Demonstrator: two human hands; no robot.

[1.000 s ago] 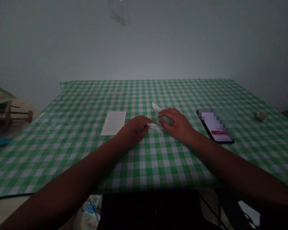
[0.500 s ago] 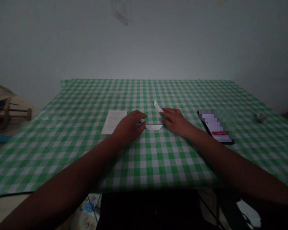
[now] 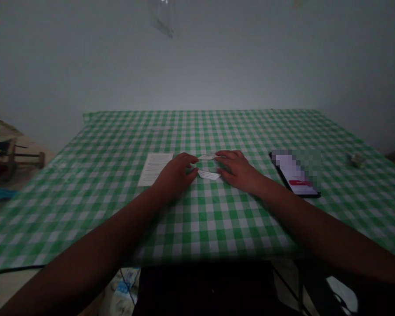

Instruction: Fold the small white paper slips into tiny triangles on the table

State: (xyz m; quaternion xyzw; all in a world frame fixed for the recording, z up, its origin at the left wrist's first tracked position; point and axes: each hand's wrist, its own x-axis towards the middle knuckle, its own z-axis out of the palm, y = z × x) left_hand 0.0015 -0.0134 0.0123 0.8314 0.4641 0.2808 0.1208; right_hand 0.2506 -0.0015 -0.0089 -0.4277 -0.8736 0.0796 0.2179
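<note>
Between my hands is a folded paper (image 3: 208, 175) with printed lines, its near flap low and angled at the ends. A second pale paper edge (image 3: 206, 156) shows behind it, and the cloth is visible between the two. I cannot tell whether they are one piece. My left hand (image 3: 175, 174) grips the left ends, thumb at the near flap and fingers at the far edge. On the other side my right hand (image 3: 237, 172) grips the right ends in the same way. Part of a printed sheet (image 3: 154, 169) lies flat beside my left hand, partly covered by it.
A phone (image 3: 303, 189) with its screen lit lies right of my right hand. Farther right sits a small crumpled object (image 3: 356, 159). A green and white checked cloth (image 3: 204, 224) covers the table, which stands against a pale wall (image 3: 197, 66). A wooden stool (image 3: 11, 158) is at the left.
The far paper piece, tilted up by my right fingers before, now lies lower and level between both hands. My right hand has shifted slightly left, and the near flap now slants a little.
</note>
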